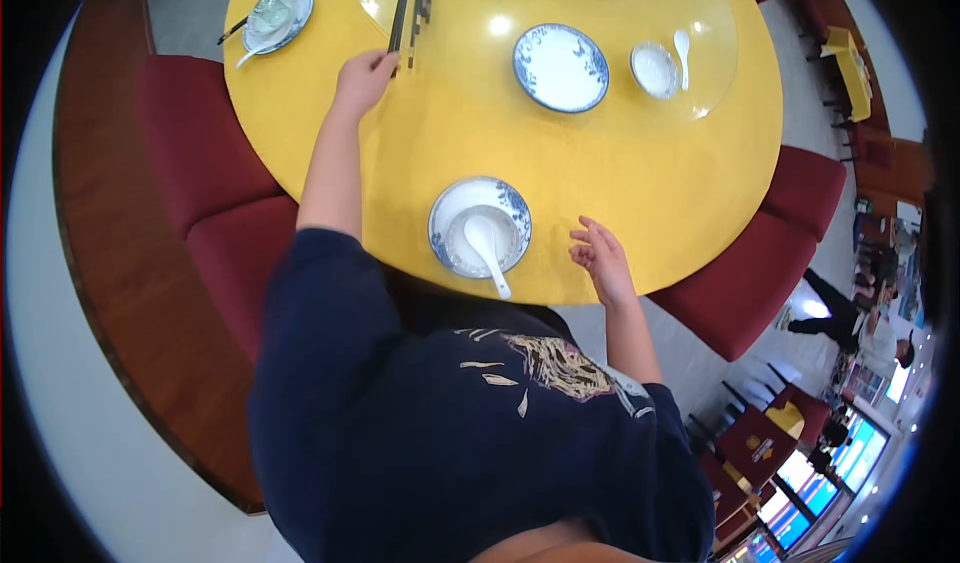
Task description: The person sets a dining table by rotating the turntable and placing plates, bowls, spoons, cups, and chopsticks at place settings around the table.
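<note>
Left hand (365,75): outstretched, fingertips closing on near ends of long dark chopsticks (403,13) lying on clear glass turntable (700,83). Right hand (600,253): loosely open, empty, above edge of round yellow table (640,203), beside blue-and-white plate with bowl and white spoon (480,228). Advised: pinch both sticks together, lift level.

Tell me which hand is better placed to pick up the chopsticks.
Left: the left hand already reaches the chopsticks at their near end; the right hand hovers open by the table edge.
</note>
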{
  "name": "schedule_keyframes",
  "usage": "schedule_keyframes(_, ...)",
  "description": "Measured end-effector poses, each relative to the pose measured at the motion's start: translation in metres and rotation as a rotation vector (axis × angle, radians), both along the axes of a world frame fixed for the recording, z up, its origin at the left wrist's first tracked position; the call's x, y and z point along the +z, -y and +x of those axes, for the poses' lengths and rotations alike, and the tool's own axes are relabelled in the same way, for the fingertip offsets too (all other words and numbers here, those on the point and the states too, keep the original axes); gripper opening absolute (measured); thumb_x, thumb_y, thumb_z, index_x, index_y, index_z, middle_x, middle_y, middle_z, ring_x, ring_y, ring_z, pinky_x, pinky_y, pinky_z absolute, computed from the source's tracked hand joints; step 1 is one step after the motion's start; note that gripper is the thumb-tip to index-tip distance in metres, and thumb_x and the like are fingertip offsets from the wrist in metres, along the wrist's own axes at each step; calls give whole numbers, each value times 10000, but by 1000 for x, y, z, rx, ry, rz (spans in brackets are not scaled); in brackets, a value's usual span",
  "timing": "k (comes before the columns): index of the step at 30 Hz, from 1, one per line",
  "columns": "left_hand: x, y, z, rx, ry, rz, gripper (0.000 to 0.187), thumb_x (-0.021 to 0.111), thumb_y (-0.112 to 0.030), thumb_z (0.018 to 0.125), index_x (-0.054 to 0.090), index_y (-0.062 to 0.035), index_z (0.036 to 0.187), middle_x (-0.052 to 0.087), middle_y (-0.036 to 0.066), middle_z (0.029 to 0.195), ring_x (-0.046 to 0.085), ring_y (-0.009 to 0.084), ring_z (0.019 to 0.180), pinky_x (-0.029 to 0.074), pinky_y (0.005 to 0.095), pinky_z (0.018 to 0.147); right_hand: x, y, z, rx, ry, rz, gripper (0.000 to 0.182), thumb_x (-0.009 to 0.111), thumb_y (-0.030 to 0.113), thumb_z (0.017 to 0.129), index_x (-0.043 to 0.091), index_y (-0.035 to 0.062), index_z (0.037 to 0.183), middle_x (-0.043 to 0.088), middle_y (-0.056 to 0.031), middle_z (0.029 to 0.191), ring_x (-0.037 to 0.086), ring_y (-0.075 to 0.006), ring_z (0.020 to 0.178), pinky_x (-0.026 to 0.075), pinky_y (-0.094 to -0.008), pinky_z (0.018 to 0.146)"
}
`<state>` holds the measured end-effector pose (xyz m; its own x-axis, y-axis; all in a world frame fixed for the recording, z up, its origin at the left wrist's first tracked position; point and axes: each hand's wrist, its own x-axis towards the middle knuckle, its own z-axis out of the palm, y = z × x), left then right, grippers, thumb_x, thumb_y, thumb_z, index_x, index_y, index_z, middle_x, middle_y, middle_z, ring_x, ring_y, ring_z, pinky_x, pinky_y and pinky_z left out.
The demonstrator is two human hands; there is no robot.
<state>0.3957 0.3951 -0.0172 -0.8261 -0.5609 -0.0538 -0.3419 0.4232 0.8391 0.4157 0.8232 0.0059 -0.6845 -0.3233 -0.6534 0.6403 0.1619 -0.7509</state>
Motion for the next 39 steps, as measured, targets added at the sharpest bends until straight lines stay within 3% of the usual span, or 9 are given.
schedule_keyframes(6, 6, -105, 128, -96, 71, 551, 183, 549, -147, 803, 595, 28, 778, 558, 4, 658, 476, 64, 612, 390, 200, 572, -3, 8, -4, 57, -4, -7, 361, 459, 263, 863, 468, 11, 1121, 544, -87, 959, 530, -130, 738, 445, -253, 707)
schedule_keyframes(12, -14, -133, 177, -147, 247, 697, 182, 552, -142, 804, 605, 31, 805, 559, 0, 670, 478, 68, 621, 392, 201, 586, -27, 22, -1, 194, 12, 7, 383, 481, 283, 849, 467, 6, 1112, 547, -90, 961, 531, -133, 765, 442, -244, 709)
schedule_keyframes(16, -32, -142, 196, -249, 388, 708, 211, 559, -180, 797, 603, 26, 786, 560, 15, 662, 482, 79, 614, 396, 211, 585, -27, 42, 16, 355, -74, 132, 354, 518, 273, 822, 509, -5, 1041, 576, -72, 850, 543, -116, 663, 450, -238, 617)
schedule_keyframes(18, -34, -149, 201, -209, 474, 690, 214, 555, -194, 793, 603, 14, 782, 559, 18, 653, 484, 91, 595, 402, 219, 580, -31, 53, 20, 471, -157, 195, 358, 550, 295, 798, 548, -18, 973, 594, -75, 773, 556, -124, 598, 461, -251, 570)
schedule_keyframes(19, -32, -152, 203, -190, 478, 689, 214, 552, -197, 793, 604, 10, 783, 558, 18, 649, 484, 94, 590, 403, 221, 579, -45, 57, 22, 490, -305, 228, 343, 569, 276, 775, 566, -36, 918, 587, -81, 641, 562, -151, 504, 462, -277, 508)
schedule_keyframes(25, -39, -156, 203, -157, 505, 596, 271, 559, -250, 766, 591, 19, 754, 557, 39, 642, 484, 107, 558, 413, 229, 533, -44, 67, 21, 581, -603, 328, 248, 558, 204, 735, 571, -27, 824, 583, -117, 582, 596, -201, 532, 469, -291, 525)
schedule_keyframes(28, -41, -163, 202, -91, 558, 399, 275, 577, -268, 770, 573, 7, 764, 570, 42, 663, 520, 109, 583, 425, 224, 540, -52, 61, 17, 576, -684, 336, 232, 554, 153, 758, 561, -51, 869, 575, -80, 563, 574, -137, 486, 456, -253, 473)
schedule_keyframes(33, -26, -178, 197, 27, 396, -37, 419, 664, -322, 684, 517, 14, 886, 595, 151, 732, 588, 232, 674, 465, 311, 628, -59, 55, 17, 467, -520, 266, 230, 545, 143, 778, 545, -60, 885, 585, -85, 595, 570, -125, 491, 451, -237, 471)
schedule_keyframes(39, -8, -193, 185, 100, 354, -175, 296, 667, -261, 664, 542, -22, 787, 584, 115, 723, 574, 257, 698, 454, 335, 627, -68, 55, 16, 426, -397, 190, 236, 539, 148, 802, 532, -59, 915, 593, -88, 645, 572, -118, 521, 453, -220, 484)
